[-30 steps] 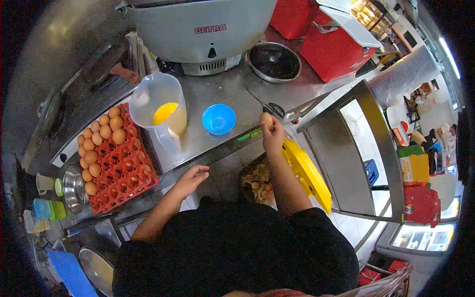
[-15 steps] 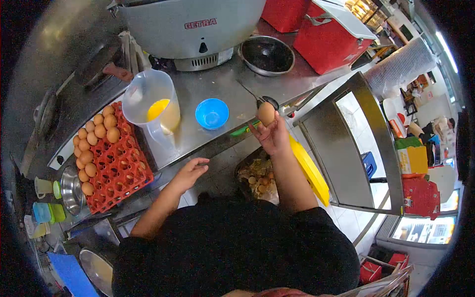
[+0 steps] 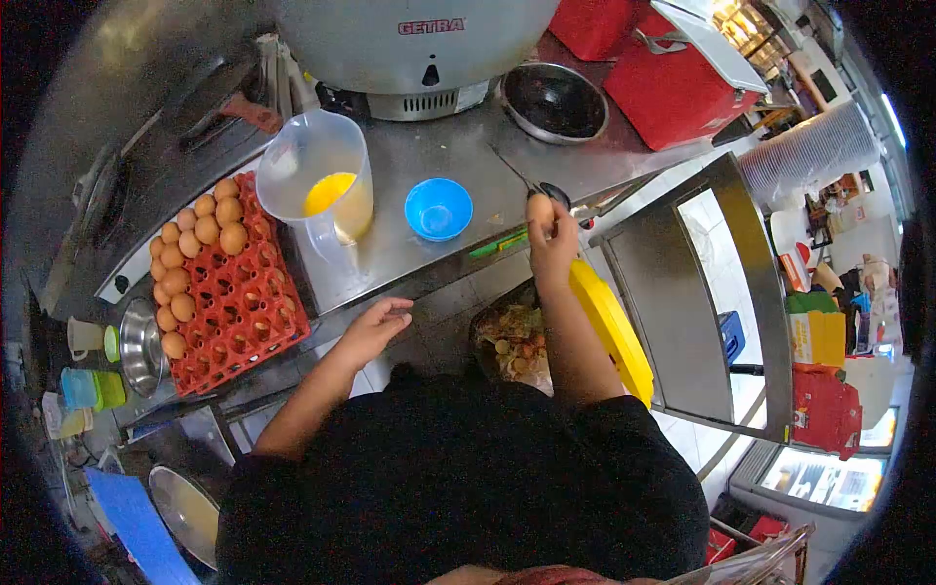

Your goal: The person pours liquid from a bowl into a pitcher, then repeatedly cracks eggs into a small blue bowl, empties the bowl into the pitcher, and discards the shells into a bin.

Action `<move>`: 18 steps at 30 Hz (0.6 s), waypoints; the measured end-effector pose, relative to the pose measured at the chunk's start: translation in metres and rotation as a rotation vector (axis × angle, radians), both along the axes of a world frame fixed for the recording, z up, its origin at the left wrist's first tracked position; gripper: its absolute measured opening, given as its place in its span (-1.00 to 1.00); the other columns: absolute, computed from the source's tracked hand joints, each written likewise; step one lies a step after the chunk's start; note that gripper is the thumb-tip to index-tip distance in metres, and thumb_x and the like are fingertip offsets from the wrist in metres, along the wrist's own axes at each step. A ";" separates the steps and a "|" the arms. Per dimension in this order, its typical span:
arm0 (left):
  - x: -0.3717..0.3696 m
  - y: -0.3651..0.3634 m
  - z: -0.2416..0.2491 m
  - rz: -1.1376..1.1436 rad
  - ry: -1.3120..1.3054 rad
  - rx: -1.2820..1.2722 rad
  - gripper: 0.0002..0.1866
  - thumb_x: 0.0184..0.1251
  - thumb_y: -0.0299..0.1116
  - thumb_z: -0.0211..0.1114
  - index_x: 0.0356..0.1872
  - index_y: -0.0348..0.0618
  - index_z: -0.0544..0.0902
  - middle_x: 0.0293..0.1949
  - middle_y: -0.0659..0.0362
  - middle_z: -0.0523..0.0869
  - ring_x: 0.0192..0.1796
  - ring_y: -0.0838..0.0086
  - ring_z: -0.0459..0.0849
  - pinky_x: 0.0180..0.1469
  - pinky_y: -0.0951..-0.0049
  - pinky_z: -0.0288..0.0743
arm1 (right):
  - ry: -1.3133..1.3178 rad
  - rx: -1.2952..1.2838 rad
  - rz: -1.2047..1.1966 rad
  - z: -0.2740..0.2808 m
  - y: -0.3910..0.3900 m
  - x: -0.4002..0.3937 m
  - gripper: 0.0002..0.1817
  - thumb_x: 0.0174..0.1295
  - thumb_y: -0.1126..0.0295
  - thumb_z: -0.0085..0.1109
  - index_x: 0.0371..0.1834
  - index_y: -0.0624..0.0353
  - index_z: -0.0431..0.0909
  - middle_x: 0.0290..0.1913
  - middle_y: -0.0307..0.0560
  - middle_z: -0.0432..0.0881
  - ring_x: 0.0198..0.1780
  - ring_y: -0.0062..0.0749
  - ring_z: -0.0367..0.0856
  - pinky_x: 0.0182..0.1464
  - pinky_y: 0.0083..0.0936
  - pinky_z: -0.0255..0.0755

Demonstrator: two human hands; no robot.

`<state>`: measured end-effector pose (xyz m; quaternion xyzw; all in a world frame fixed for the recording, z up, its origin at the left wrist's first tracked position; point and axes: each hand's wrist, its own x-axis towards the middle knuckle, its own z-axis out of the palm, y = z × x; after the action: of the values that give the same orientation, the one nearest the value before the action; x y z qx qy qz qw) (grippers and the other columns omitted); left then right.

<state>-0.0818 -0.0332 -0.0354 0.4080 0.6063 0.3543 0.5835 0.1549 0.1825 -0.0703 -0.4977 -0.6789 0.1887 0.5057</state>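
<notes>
A brown egg (image 3: 540,208) is in my right hand (image 3: 554,244), the fingers wrapped round it. That hand is over the counter's front edge, beside a thin utensil with a dark rounded end (image 3: 553,195). My left hand (image 3: 375,330) hangs in front of the counter, fingers loosely apart and holding nothing. Between the hands, farther back, stands a small blue bowl (image 3: 439,210). To its left is a clear plastic jug (image 3: 317,175) with yellow liquid egg in it. A red egg tray (image 3: 234,302) at the left carries several brown eggs (image 3: 205,230) along its far and left sides.
Below the counter, a bin (image 3: 515,349) contains eggshells, with a yellow lid (image 3: 609,331) beside it. A grey GETRA appliance (image 3: 429,58), a dark metal bowl (image 3: 556,102) and a red cooler (image 3: 678,93) line the back. A steel bowl (image 3: 144,346) sits left of the tray.
My right hand has turned with the egg, bringing its back into view, and moved closer to the utensil. My left hand stays nearly in place. The whole view has shifted slightly.
</notes>
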 end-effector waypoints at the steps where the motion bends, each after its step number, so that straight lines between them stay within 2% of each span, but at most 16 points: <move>1: 0.000 0.001 -0.001 -0.003 -0.008 0.006 -0.65 0.27 -0.18 0.14 0.02 -0.09 0.47 -0.12 0.24 0.51 -0.05 0.55 0.39 0.07 0.50 0.23 | -0.098 0.114 -0.028 -0.005 0.000 -0.001 -0.60 0.03 0.33 0.26 -0.06 0.24 0.47 -0.22 0.02 0.53 -0.19 -0.23 0.50 -0.09 -0.43 0.38; 4: -0.002 0.003 -0.001 -0.023 -0.006 0.020 -0.65 0.28 -0.19 0.13 0.03 -0.10 0.46 -0.11 0.24 0.51 -0.03 0.55 0.39 0.07 0.50 0.24 | -0.228 0.068 -0.009 -0.019 0.000 -0.006 -0.60 0.04 0.30 0.24 -0.08 0.29 0.46 -0.19 0.11 0.52 -0.16 -0.05 0.50 -0.07 -0.32 0.37; 7: -0.002 0.007 0.001 -0.043 0.017 0.059 -0.64 0.25 -0.24 0.16 0.04 -0.11 0.45 -0.11 0.22 0.52 -0.03 0.52 0.43 0.04 0.50 0.29 | -0.198 -0.142 0.054 -0.017 0.007 -0.002 -0.61 0.10 0.28 0.17 -0.07 0.30 0.44 -0.18 0.06 0.53 -0.16 -0.19 0.54 -0.11 -0.39 0.40; 9: -0.001 0.015 0.004 -0.031 0.001 0.142 -0.62 0.20 -0.29 0.22 0.04 -0.14 0.45 -0.14 0.17 0.55 -0.06 0.49 0.48 -0.02 0.50 0.36 | 0.255 -0.474 0.253 -0.010 0.013 -0.001 -0.62 0.15 0.27 0.10 -0.04 0.29 0.40 -0.19 0.03 0.53 -0.19 -0.27 0.55 -0.15 -0.43 0.43; 10: -0.001 0.021 0.010 -0.043 0.086 0.209 -0.61 0.19 -0.28 0.23 0.04 -0.13 0.45 -0.11 0.15 0.54 -0.05 0.47 0.49 -0.01 0.48 0.37 | 0.485 -0.634 0.355 -0.005 0.016 -0.003 -0.62 0.18 0.27 0.06 -0.02 0.29 0.38 -0.19 0.01 0.53 -0.21 -0.31 0.56 -0.18 -0.46 0.45; 11: -0.001 0.028 0.017 -0.053 0.172 0.275 -0.59 0.17 -0.28 0.25 0.04 -0.13 0.45 -0.09 0.12 0.53 -0.04 0.44 0.50 -0.01 0.46 0.38 | 0.569 -0.744 0.362 0.001 0.018 -0.003 -0.63 0.20 0.26 0.02 -0.02 0.28 0.37 -0.20 -0.01 0.53 -0.24 -0.35 0.56 -0.20 -0.47 0.45; 13: 0.001 0.044 0.045 -0.065 0.327 0.424 -0.57 0.14 -0.28 0.27 0.05 -0.12 0.44 -0.05 0.09 0.51 -0.01 0.39 0.50 0.00 0.43 0.40 | 0.736 -0.967 0.381 0.056 0.007 -0.018 -0.66 0.24 0.25 -0.05 -0.02 0.26 0.35 -0.21 -0.05 0.53 -0.31 -0.41 0.55 -0.24 -0.51 0.47; 14: 0.003 0.054 0.062 -0.068 0.397 0.507 -0.56 0.13 -0.28 0.27 0.06 -0.11 0.44 -0.03 0.07 0.50 0.00 0.37 0.51 0.00 0.41 0.41 | 0.717 -0.976 0.502 0.067 0.010 -0.026 -0.67 0.23 0.23 -0.08 -0.05 0.22 0.38 -0.25 -0.07 0.54 -0.42 -0.44 0.54 -0.29 -0.51 0.52; 15: 0.005 0.066 0.074 -0.071 0.469 0.592 -0.55 0.12 -0.28 0.28 0.06 -0.10 0.44 -0.01 0.06 0.49 0.01 0.34 0.51 0.00 0.40 0.42 | 0.686 -1.043 0.562 0.082 0.010 -0.035 -0.67 0.24 0.23 -0.08 -0.06 0.23 0.38 -0.26 -0.07 0.54 -0.43 -0.45 0.54 -0.30 -0.52 0.52; 18: 0.010 0.108 0.068 0.149 0.421 0.672 -0.52 0.11 -0.29 0.29 0.09 -0.08 0.42 0.00 0.04 0.48 -0.03 0.30 0.55 -0.02 0.41 0.45 | 0.572 -1.203 0.753 0.109 0.016 -0.057 -0.68 0.25 0.22 -0.06 -0.07 0.22 0.39 -0.29 -0.08 0.55 -0.46 -0.48 0.53 -0.31 -0.54 0.52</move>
<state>-0.0722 0.0750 0.0328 0.5947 0.5907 0.4828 0.2535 0.0981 0.1986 0.0387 -0.3541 -0.4259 0.8069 0.2052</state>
